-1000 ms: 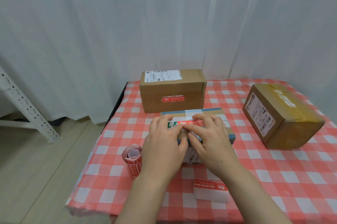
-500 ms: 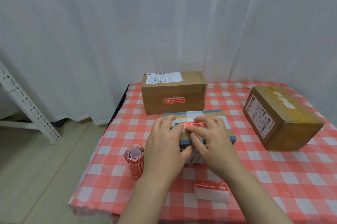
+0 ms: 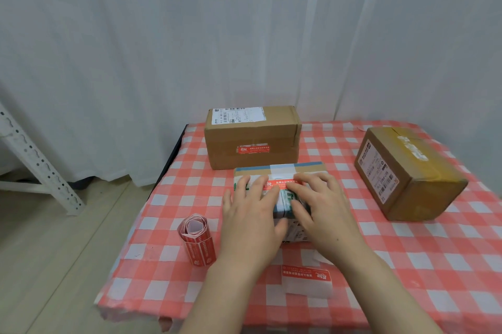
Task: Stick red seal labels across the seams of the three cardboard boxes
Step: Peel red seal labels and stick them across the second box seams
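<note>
Both hands lie flat and uncurled on the middle box (image 3: 304,168), near the tabletop's front edge; the left hand (image 3: 250,214) and the right hand (image 3: 323,211) press straight fingers onto the red seal label (image 3: 282,183) that runs across the box's top, gripping nothing (the thumbs hang over the box's near face). Against half a second ago little differs; the hands stay on the label, the right fingers spread slightly further along it, and the boxes have not shifted. The far box (image 3: 252,132) stands just behind, toward the back edge, with a red label (image 3: 254,149) on its front; the right box (image 3: 407,173) sits well apart near the right edge, angled. A roll of labels (image 3: 197,241) stands upright by the left edge; a loose label sheet (image 3: 307,278) lies at the front edge, on the checked tablecloth (image 3: 407,265). The hands hide most of the middle box's top.
</note>
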